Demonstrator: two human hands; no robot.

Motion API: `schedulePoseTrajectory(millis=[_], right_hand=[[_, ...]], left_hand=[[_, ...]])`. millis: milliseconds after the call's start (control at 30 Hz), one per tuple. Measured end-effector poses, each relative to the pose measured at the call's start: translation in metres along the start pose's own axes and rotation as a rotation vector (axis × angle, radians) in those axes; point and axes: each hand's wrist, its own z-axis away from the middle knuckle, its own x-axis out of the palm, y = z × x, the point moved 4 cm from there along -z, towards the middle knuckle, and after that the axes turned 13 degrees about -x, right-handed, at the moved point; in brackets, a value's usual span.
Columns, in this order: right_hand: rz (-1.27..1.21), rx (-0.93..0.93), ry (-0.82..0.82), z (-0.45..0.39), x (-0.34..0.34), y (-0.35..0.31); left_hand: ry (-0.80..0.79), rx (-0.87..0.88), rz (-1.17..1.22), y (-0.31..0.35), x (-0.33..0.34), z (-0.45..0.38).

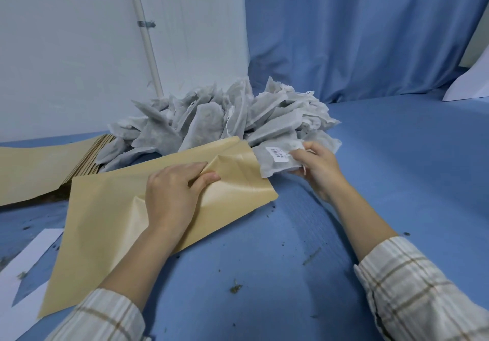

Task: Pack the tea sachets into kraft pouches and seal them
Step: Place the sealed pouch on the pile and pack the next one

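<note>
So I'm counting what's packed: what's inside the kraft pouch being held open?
One tea sachet sits partway in the kraft pouch mouth, pinched by the right hand; the left hand lifts the flap. Deeper contents are hidden by paper.

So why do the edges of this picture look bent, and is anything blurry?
Head view: the wide-angle lens bows the white pipe and stretches the sleeves at the bottom corners; light is soft and even, with a faint sheen on the kraft pouch; the hands look sharp, without motion blur.
</note>
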Motion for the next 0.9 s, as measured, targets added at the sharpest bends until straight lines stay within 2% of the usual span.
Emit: schedulePoseTrajectory(millis=[100,300,367,433,500,567,667,800,867,900], right_hand=[[0.101,-0.015,-0.103,0.002,0.013,0.006],[0.425,-0.146,0.039,0.000,0.008,0.002],[0.352,-0.136,-0.073,0.003,0.015,-0.001],[0.248,-0.092,-0.315,0.010,0.036,-0.004],[0.364,-0.058,-0.554,0.019,0.056,-0.005],[0.424,-0.005,-0.706,0.025,0.065,-0.006],[0.413,0.118,-0.836,0.034,0.069,-0.005],[0.599,0.263,-0.954,0.040,0.071,-0.001],[0.719,0.380,-0.941,0.043,0.069,0.002],[0.784,0.407,-0.885,0.041,0.066,0.002]], left_hand=[[0.025,0.014,0.044,0.000,-0.002,0.001],[0.019,0.018,0.196,-0.002,-0.005,-0.003],[-0.001,0.030,0.189,0.000,-0.003,-0.002],[-0.025,0.089,0.151,0.005,0.000,0.001],[-0.030,0.132,0.125,0.007,0.003,0.005],[0.002,0.106,0.156,0.006,0.000,0.005],[0.026,0.098,0.202,0.006,-0.003,0.004],[-0.044,0.147,0.241,0.013,-0.001,0.007],[-0.087,0.184,0.277,0.020,0.001,0.010],[-0.097,0.205,0.284,0.023,0.002,0.011]])
